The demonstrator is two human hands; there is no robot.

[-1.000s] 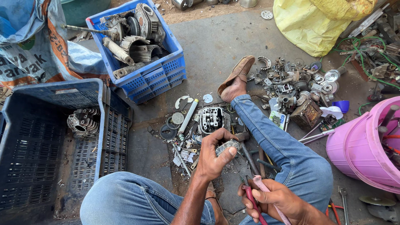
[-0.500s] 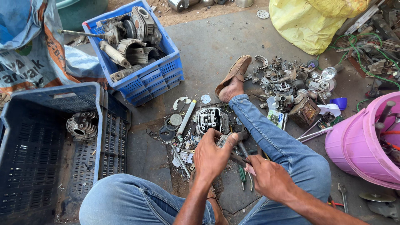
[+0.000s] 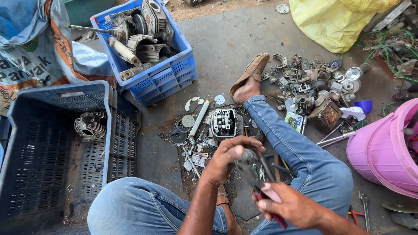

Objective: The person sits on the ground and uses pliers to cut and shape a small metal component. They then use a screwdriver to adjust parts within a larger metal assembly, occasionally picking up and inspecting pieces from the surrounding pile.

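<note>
The left hand (image 3: 228, 159) is closed around a small dark metal part (image 3: 246, 157), and the right hand (image 3: 289, 204) is closed on the red handles of pliers (image 3: 263, 189), whose jaws meet the part. So both grips are clamped, one on the part and one on the tool. The part is held in the air above the floor, between the knees, at about 5 o'clock from the grey engine head (image 3: 224, 122).

What could go wrong, in my judgement: the pliers may slip off the greasy metal and the jaws may hit the fingers of the left hand, because these lie just beside the jaws. If a small piece comes free, it may fall into the loose scrap (image 3: 196, 156) on the floor and be hard to find again.

Room for moving is little. At 9 o'clock the dark crate (image 3: 109, 126) stands with its wall near the left knee; at 11 o'clock is the blue crate (image 3: 165, 78) full of parts. At 3 o'clock the pink bucket (image 3: 383, 152) stands close to the right leg (image 3: 300, 152), and more parts (image 3: 309, 87) lie at 1 o'clock. The freest floor is at 12 o'clock, beyond the shoe (image 3: 250, 76).
</note>
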